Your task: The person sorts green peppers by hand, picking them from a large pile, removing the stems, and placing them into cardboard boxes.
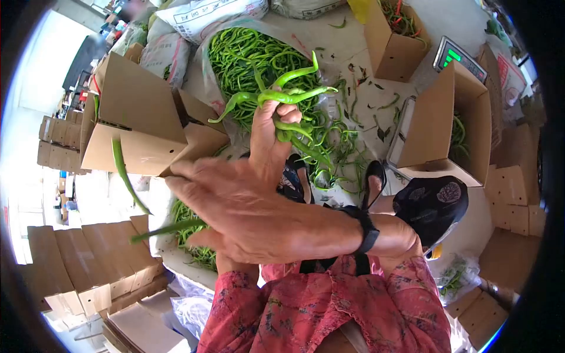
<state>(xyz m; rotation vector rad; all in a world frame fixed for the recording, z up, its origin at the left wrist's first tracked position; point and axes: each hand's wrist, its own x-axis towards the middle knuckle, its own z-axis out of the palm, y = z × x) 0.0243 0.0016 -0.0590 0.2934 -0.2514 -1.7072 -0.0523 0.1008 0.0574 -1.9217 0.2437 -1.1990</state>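
My left hand (pixel 268 138) is raised in the middle of the view and grips a bunch of long green peppers (pixel 288 94) that fan out above the fist. My right hand (pixel 232 209), with a black band at the wrist, crosses in front of it towards the left, fingers stretched out flat. One green pepper (pixel 120 170) hangs blurred in the air just left of those fingertips, in front of an open cardboard box (pixel 138 115). A second pepper (pixel 168 228) sticks out from under the palm; whether the hand holds it is unclear.
A big heap of green peppers (pixel 247 56) lies on a sack ahead. More peppers (pixel 191 244) fill a white container at lower left. Cardboard boxes (pixel 438 126) stand to the right, a scale (pixel 459 59) behind them, and folded cartons (pixel 76 262) are stacked at left.
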